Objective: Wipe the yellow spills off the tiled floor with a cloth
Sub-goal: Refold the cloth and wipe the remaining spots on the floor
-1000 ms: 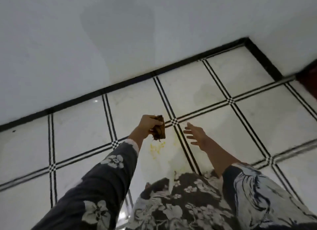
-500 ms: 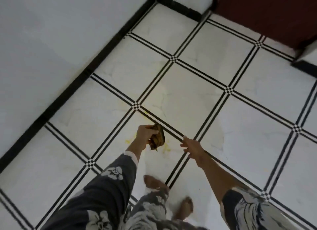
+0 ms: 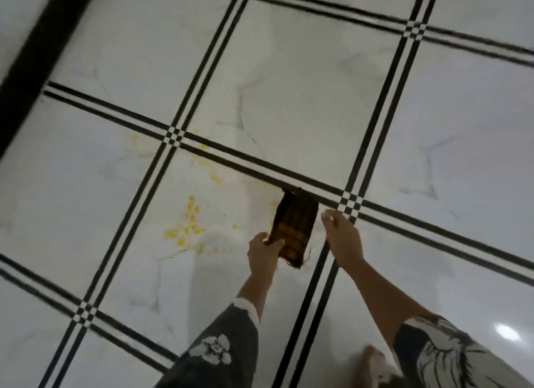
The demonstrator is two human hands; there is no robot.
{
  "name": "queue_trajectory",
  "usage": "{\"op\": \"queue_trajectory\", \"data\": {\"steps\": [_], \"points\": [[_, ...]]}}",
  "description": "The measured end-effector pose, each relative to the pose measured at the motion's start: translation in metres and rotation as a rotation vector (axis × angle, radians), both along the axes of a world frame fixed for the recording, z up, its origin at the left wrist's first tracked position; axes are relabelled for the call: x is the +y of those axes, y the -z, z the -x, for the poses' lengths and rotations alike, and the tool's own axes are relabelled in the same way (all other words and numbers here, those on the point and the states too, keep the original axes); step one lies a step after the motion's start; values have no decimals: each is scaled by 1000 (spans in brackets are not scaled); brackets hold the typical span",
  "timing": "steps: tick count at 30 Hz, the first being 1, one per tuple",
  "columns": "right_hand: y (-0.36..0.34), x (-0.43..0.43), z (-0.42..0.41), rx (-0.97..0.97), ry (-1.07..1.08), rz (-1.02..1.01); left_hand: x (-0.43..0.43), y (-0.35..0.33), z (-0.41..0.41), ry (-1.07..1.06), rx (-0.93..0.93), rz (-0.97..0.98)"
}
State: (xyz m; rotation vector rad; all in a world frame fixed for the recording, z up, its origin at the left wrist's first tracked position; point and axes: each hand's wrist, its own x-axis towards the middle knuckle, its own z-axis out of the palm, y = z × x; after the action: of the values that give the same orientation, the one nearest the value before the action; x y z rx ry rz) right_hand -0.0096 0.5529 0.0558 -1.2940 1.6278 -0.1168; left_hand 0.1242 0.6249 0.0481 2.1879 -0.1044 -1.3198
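Head view: left hand [image 3: 264, 253] pinches frayed rectangular brown cloth [image 3: 294, 228].

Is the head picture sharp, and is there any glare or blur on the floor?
Head view: motion blur smears the tile lines, worst at the left edge; a bright glare spot sits on the tiled floor bottom right; the cloth and yellow spills look soft.

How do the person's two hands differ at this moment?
The left hand grips the brown cloth at its lower corner; the right hand holds nothing. The left fingers are curled shut, the right's are open. Both reach out over the tiled floor.
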Motion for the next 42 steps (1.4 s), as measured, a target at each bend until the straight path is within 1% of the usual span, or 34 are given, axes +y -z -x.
{"op": "queue_trajectory", "data": {"steps": [1, 2, 3, 5, 6, 7, 8, 9, 11, 12, 13, 14, 15, 16, 17, 18, 20, 21, 22, 23, 24, 25, 27, 29, 30, 31, 33, 34, 35, 36, 37, 39, 41, 42], "points": [[16, -1, 4, 54, -43, 65, 10, 21, 3, 146, -148, -37], [36, 1, 4, 97, -90, 115, 14, 37, 5, 248, -260, 7], [76, 9, 3, 136, -140, 174, 20, 74, 9, 375, -377, 107], [133, 14, 5, 243, -258, 279, 10, 134, 21, 644, -555, 292], [142, 8, 5, 286, -296, 322, -3, 148, 23, 696, -580, 307], [153, 6, 1, 302, -316, 379, -12, 168, 24, 773, -655, 355], [181, 8, 6, 338, -328, 447, -16, 194, 32, 882, -744, 351], [199, 5, 9, 355, -321, 498, -18, 214, 34, 939, -859, 362], [223, 2, 8, 339, -282, 593, -8, 231, 26, 1031, -977, 425], [231, 5, 6, 336, -258, 637, 9, 231, 18, 1072, -1019, 426], [234, 7, 5, 346, -233, 669, 24, 234, 8, 1075, -1064, 430], [236, 8, 4, 361, -220, 673, 29, 236, -5, 1055, -1104, 376], [238, 9, 0, 386, -213, 669, 23, 238, -19, 1011, -1126, 328], [240, 10, -3, 407, -217, 655, 8, 235, -28, 931, -1141, 236], [240, 11, -6, 415, -223, 634, -12, 234, -30, 828, -1141, 193], [236, 14, -8, 412, -228, 621, -27, 227, -23, 828, -1117, 154], [227, 17, -10, 391, -230, 588, -34, 221, 5, 955, -1150, 233], [228, 19, -5, 384, -239, 561, -21, 227, 21, 1065, -1143, 277], [224, 20, -1, 374, -264, 551, 3, 223, 25, 1148, -1120, 300], [222, 24, 4, 364, -308, 556, 32, 224, 18, 1195, -1116, 337], [223, 26, 10, 365, -358, 563, 55, 225, 5, 1219, -1093, 332], [224, 29, 15, 371, -402, 571, 69, 226, -12, 1164, -1113, 329], [228, 32, 20, 399, -441, 600, 65, 227, -41, 948, -1197, 228], [230, 33, 14, 418, -404, 603, 30, 226, -57, 759, -1181, 78], [230, 36, 8, 408, -393, 614, 14, 223, -52, 744, -1153, 53], [228, 38, -2, 380, -393, 636, 3, 222, -45, 772, -1172, 92], [223, 40, -21, 301, -419, 654, 7, 224, -28, 951, -1180, 232], [221, 41, -31, 269, -422, 647, 26, 224, -25, 1059, -1152, 291], [220, 41, -41, 249, -419, 637, 50, 226, -32, 1123, -1149, 327], [219, 41, -51, 239, -416, 637, 74, 228, -46, 1130, -1142, 305], [218, 42, -61, 238, -421, 645, 91, 229, -62, 1069, -1151, 261], [218, 45, -87, 234, -473, 676, 100, 230, -100, 790, -1208, 107], [219, 49, -115, 208, -534, 692, 79, 228, -126, 572, -1135, -62], [218, 49, -126, 192, -551, 702, 65, 227, -126, 548, -1088, -85]]}}
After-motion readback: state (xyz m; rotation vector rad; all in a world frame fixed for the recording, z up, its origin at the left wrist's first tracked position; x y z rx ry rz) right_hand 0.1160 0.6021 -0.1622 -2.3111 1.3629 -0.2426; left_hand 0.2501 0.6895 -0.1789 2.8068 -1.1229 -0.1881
